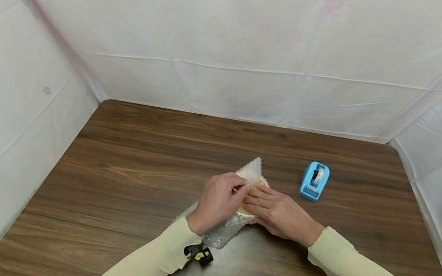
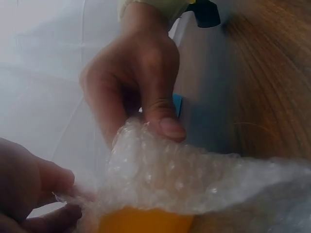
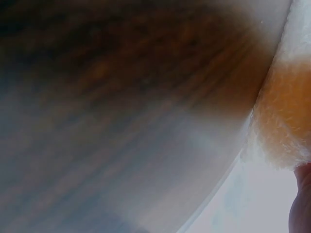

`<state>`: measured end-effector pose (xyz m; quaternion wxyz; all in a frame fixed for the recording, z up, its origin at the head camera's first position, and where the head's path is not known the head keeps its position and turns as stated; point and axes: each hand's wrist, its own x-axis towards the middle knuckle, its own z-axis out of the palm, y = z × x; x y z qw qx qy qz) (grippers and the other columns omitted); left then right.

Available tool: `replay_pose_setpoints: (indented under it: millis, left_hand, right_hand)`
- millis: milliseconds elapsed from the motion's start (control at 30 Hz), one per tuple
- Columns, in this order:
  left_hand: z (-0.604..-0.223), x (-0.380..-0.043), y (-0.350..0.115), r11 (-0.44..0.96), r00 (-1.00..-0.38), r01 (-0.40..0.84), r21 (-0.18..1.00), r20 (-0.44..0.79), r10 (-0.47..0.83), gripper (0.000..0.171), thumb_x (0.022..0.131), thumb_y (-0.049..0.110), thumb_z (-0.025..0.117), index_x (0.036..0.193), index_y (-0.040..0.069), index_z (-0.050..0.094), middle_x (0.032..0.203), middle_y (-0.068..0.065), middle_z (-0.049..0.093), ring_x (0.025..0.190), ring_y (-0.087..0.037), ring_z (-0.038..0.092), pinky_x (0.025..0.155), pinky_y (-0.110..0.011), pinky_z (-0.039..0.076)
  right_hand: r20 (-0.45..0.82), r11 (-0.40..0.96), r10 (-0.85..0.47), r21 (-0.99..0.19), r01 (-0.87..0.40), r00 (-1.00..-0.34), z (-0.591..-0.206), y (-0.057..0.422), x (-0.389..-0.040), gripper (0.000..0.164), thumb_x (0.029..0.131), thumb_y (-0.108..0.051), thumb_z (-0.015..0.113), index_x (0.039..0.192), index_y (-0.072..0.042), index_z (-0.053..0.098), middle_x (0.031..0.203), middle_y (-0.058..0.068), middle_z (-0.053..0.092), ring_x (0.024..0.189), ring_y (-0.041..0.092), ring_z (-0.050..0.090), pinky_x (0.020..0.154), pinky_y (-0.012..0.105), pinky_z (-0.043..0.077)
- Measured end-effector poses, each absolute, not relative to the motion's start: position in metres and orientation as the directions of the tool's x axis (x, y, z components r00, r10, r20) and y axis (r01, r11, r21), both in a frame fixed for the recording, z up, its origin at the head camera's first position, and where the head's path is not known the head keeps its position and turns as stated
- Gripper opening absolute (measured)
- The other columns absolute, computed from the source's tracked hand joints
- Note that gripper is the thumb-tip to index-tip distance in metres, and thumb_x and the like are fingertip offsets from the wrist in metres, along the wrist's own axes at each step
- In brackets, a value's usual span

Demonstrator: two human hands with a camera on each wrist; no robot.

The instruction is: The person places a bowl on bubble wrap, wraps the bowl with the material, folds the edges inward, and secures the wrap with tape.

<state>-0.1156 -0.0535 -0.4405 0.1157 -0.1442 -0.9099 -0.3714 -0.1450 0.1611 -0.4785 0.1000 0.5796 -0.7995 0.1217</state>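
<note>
An orange-yellow object (image 2: 146, 221), its kind hidden by the wrapping, lies partly covered in clear bubble wrap (image 1: 224, 232) near the middle of the table. My left hand (image 1: 221, 199) pinches an edge of the bubble wrap between thumb and fingers; it shows at the lower left of the left wrist view. From the right, my right hand (image 1: 280, 213) holds the wrapped bundle, fingers laid over its top and thumb (image 2: 171, 128) against the near side. A loose corner of the wrap stands up beyond the hands. In the right wrist view, orange shows through the bubbles (image 3: 286, 107).
A light blue tape dispenser (image 1: 314, 181) with a roll of tape stands to the right, beyond my right hand. The dark wood table (image 1: 136, 142) is bounded by white sheeting (image 1: 221, 34) at the back and both sides.
</note>
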Motion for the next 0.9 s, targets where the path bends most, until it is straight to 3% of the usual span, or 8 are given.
replay_pose_setpoints:
  millis: [367, 767, 900]
  left_hand:
    - [-0.4455, -0.1125, -0.0482, 0.715, -0.956, 0.26, 0.649, 0.279, 0.094, 0.009, 0.091, 0.021, 0.076, 0.089, 0.016, 0.083, 0.077, 0.005, 0.079, 0.064, -0.009, 0.069, 0.06, -0.024, 0.049]
    - [-0.4476, -0.1098, -0.0453, 0.735, -0.967, 0.211, 0.645, 0.246, 0.062, 0.01, 0.091, 0.023, 0.072, 0.085, 0.016, 0.078, 0.078, 0.006, 0.079, 0.066, -0.01, 0.071, 0.058, -0.025, 0.048]
    - [-0.4484, -0.1088, -0.0452, 0.741, -0.964, 0.22, 0.635, 0.259, 0.064, 0.011, 0.093, 0.023, 0.074, 0.086, 0.015, 0.078, 0.08, 0.004, 0.08, 0.066, -0.012, 0.072, 0.058, -0.025, 0.049]
  right_hand:
    - [0.302, 0.299, -0.904, -0.064, -0.952, -0.304, -0.4783, 0.1615, -0.1455, 0.047, 0.088, -0.02, 0.084, 0.132, -0.011, 0.071, 0.138, 0.005, 0.071, 0.132, 0.019, 0.066, 0.114, 0.052, 0.048]
    - [0.382, 0.279, -0.875, -0.1, -0.955, -0.296, -0.478, 0.1598, -0.1467, 0.041, 0.085, -0.018, 0.087, 0.123, -0.009, 0.075, 0.126, 0.003, 0.076, 0.122, 0.016, 0.07, 0.111, 0.05, 0.051]
    - [0.449, 0.302, -0.836, -0.106, -0.947, -0.316, -0.4779, 0.1589, -0.1474, 0.037, 0.086, -0.025, 0.087, 0.116, -0.007, 0.075, 0.118, 0.004, 0.076, 0.118, 0.019, 0.07, 0.106, 0.045, 0.055]
